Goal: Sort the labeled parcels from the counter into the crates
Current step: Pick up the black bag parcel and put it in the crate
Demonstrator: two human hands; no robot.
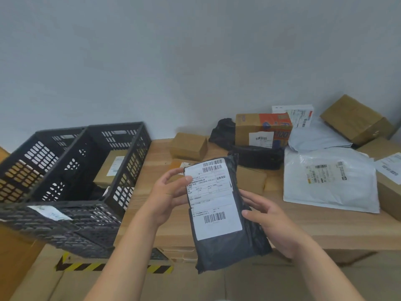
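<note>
We noted a dark grey parcel (227, 244) held upright over the counter's (314, 227) front edge, white label (213, 198) facing us. The left hand (167, 198) pinched its upper left edge, thumb on the label. The right hand (273, 222) gripped the right edge, thumb in front. Two black crates (91, 216) stood left, the right-hand one holding a cardboard box (110, 168). A white mailer (329, 187) lay on the counter, right.

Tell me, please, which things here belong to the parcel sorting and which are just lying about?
Job: black parcel in left hand and right hand; black crates; white mailer; small brown box.
Lying about: striped tape; cardboard sheet.
</note>
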